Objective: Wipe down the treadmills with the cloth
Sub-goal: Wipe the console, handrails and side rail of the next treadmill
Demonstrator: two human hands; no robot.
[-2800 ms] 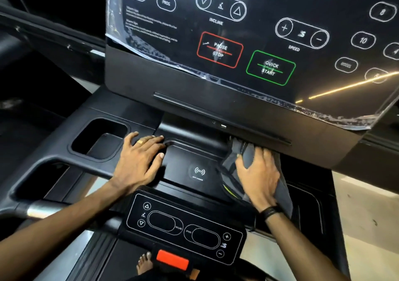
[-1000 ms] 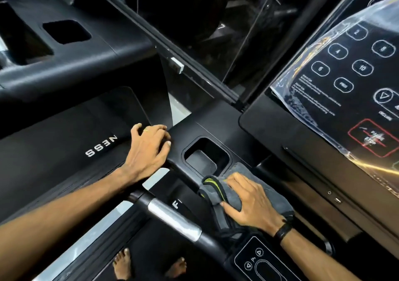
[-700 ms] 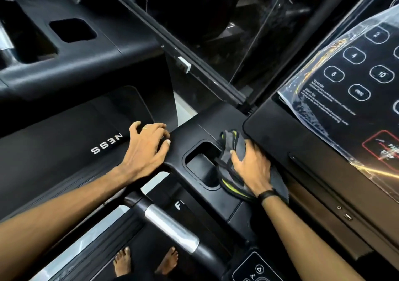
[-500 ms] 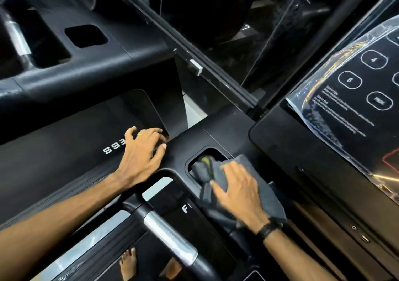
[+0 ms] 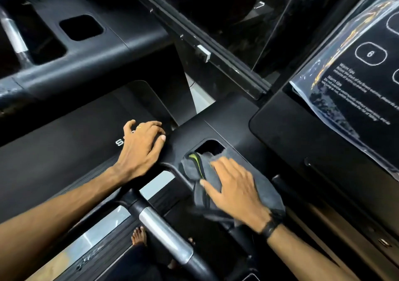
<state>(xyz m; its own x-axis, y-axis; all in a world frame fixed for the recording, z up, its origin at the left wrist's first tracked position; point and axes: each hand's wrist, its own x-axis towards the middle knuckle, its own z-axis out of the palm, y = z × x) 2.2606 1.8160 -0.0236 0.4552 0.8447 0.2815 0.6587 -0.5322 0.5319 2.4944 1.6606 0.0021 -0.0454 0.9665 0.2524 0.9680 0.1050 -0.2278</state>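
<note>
Dark gym floor, everything black plastic, with a second treadmill [image 5: 75,49] parked alongside on the left and a pale strip of floor showing between the two machines.

The right hand [image 5: 234,191] lies flat on the cloth [image 5: 266,191], fingers spread and fairly straight, pressing it down, not bunching it. The cloth is grey with a yellow-green stripe, and it sits under the palm on the console tray [image 5: 185,133], its front edge spilling into the cup holder [image 5: 210,147] just ahead of the fingertips. So the cloth is right under the grip and sticks out past it on the thumb side and behind the wrist. The hand's a bit blurred, so I can't really say whether the thumb is hooking the fabric at all.

The left hand [image 5: 141,147] rests on the tray's left end with fingers loosely bent over the edge, holding nothing, looks like it's just there for bracing.

Further out there's the handlebar [image 5: 164,234] with its silver sleeve below, and the display [image 5: 356,82] under crinkly plastic film off to the right.

Step-wise I'd call this mid-wipe on the left side of the tray, around the holder. Next move probably needs the cloth pushed down into that pocket and around its rim, then out along the tray end and the bar.
</note>
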